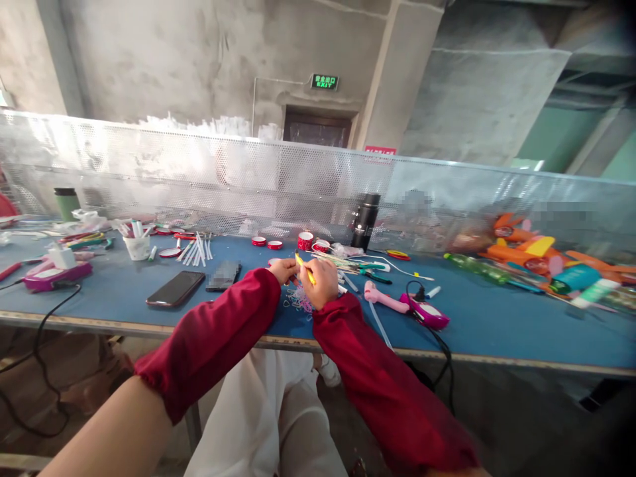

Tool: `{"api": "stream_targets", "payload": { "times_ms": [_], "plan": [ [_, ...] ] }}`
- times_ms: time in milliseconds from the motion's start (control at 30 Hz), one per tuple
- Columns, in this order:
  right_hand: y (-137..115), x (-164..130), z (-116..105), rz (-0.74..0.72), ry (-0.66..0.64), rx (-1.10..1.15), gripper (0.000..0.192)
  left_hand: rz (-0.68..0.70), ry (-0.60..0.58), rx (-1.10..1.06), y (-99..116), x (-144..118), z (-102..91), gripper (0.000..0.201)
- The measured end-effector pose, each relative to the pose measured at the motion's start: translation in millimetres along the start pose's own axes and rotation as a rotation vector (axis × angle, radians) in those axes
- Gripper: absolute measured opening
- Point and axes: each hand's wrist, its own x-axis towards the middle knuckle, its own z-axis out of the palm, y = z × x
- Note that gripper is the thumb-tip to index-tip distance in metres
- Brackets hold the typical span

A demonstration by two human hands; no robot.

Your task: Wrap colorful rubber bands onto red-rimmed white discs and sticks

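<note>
My right hand (324, 281) is closed round a slim yellow tool (299, 260), perhaps a pen or craft knife, whose upper end points away from me. Close on its left, my left hand (284, 271) has its fingers pinched together near the tool; what they hold is too small to make out. Both hands are above the blue table (278, 324), with dark red sleeve covers on the forearms. Just below them lies a loose pile of small pale and pink loops (299, 300), which look like rubber bands.
Left of my hands lie a phone (176, 289), a second dark phone (223, 275), white sticks (196, 250) and a white cup (137, 248) of pens. Rightward are a pink-and-purple corded glue gun (430, 313), a black bottle (366, 222) and orange toy planes (527, 255). Red tape rolls (305, 240) stand behind.
</note>
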Motion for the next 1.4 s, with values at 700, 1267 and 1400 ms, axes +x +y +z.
{"api": "stream_targets", "payload": {
  "times_ms": [700,1267,1400],
  "plan": [
    [2.8,0.2,-2.1,0.062,0.061,-0.004,0.011,-0.012,0.002,-0.091,-3.4,3.6,-0.2,0.024],
    [3.1,0.2,-2.0,0.049,0.083,-0.015,0.011,-0.004,0.002,-0.088,-3.1,2.9,0.4,0.027],
    [2.5,-0.4,0.3,-0.019,0.031,-0.003,0.012,-0.022,0.002,-0.067,-2.2,2.8,0.8,0.022]
  ]
}}
